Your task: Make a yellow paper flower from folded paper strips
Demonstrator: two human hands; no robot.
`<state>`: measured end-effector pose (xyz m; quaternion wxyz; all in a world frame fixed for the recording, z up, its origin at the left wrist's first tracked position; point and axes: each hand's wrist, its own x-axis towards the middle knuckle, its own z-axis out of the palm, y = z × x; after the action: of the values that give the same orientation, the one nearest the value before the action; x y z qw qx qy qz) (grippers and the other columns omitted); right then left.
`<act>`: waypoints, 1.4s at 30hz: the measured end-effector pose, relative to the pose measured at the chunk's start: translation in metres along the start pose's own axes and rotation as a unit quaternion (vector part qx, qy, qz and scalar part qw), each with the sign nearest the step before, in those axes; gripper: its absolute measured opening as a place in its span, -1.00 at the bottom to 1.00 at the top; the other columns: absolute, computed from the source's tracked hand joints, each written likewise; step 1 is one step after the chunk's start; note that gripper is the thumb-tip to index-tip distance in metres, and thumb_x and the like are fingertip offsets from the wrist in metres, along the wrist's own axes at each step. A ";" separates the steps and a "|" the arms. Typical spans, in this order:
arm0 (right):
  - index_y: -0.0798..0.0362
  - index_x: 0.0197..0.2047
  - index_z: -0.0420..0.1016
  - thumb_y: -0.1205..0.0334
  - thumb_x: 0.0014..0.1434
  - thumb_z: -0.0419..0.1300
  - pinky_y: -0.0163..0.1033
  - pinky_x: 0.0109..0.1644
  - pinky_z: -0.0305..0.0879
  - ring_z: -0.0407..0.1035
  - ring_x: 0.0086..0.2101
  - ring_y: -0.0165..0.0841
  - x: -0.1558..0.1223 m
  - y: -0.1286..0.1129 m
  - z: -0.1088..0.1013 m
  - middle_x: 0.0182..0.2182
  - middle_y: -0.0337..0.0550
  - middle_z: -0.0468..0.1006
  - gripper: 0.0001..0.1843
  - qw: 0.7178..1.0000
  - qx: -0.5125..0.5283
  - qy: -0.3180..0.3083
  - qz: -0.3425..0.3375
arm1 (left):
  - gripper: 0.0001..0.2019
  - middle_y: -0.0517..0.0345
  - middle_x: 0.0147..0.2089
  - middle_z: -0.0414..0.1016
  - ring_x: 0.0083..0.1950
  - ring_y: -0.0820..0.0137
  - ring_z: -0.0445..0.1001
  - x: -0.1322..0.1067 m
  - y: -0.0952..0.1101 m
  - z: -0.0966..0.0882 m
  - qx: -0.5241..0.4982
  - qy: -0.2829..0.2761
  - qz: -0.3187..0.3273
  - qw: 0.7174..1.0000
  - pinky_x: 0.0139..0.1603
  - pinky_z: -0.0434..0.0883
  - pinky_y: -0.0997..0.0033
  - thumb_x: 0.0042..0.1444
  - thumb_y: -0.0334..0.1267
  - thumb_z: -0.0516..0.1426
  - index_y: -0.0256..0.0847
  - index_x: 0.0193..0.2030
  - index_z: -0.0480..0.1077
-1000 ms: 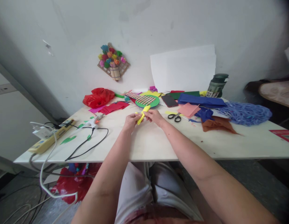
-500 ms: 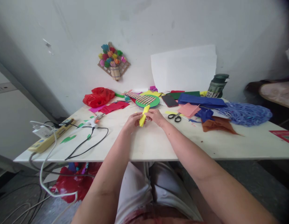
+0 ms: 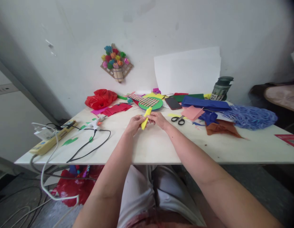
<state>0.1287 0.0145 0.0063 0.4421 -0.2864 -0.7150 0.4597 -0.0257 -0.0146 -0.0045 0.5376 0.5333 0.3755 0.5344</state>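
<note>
A folded strip of yellow paper (image 3: 145, 123) is pinched at its middle between my two hands, held over the table, its ends sticking out up and down. My left hand (image 3: 135, 123) grips it from the left with thumb and fingers. From the right, my right hand (image 3: 158, 118) has its fingers closed on the same paper. Just behind the hands lies a green disc (image 3: 157, 104) with a lattice of striped sticks (image 3: 144, 99) across it. Black-handled scissors (image 3: 177, 120) rest to the right of my right hand.
On the left lie a glue gun (image 3: 96, 124) with a black cord and a power strip (image 3: 52, 139). Red paper (image 3: 117, 109) is at the back left. To the right are a phone (image 3: 173, 103), pink paper squares (image 3: 192, 112), blue shredded strands (image 3: 251, 117) and a green bottle (image 3: 221, 88).
The yellow paper looks slightly narrower at its lower end and the fingers have shifted a little on it. Both hands stay in nearly the same place.
</note>
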 end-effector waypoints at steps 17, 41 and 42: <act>0.16 -0.61 0.36 0.05 -0.12 0.19 -0.40 -0.62 0.00 0.08 -0.68 -0.58 0.001 0.002 -0.001 -0.73 -0.31 0.29 -0.68 0.998 0.002 0.059 0.030 | -0.65 -0.02 -0.43 0.49 -0.47 0.37 0.47 -0.005 0.005 0.002 0.085 -0.078 -0.038 0.993 -0.48 0.34 0.46 -0.11 -0.05 0.19 -0.33 -0.33 0.34; 0.12 -0.65 0.28 -0.17 -0.01 0.07 -0.39 -0.63 0.00 0.09 -0.71 -0.56 0.000 0.003 0.001 -0.76 -0.28 0.29 -0.50 0.997 0.022 0.069 0.018 | -0.70 0.02 -0.54 0.48 -0.54 0.37 0.45 -0.007 0.009 0.000 0.133 -0.043 -0.018 0.990 -0.55 0.29 0.49 -0.17 -0.08 0.23 -0.32 -0.46 0.35; 0.12 -0.63 0.29 -0.18 -0.01 0.06 -0.39 -0.63 0.01 0.10 -0.71 -0.56 0.000 0.003 0.001 -0.75 -0.27 0.30 -0.50 0.997 0.027 0.071 0.019 | -0.70 0.02 -0.54 0.48 -0.54 0.37 0.44 -0.007 0.009 0.000 0.128 -0.037 -0.015 0.991 -0.56 0.28 0.49 -0.18 -0.09 0.24 -0.32 -0.46 0.35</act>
<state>0.1280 0.0148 0.0036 0.4902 -0.3198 -0.6638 0.4656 -0.0287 -0.0225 0.0035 0.4861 0.6113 0.4291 0.4536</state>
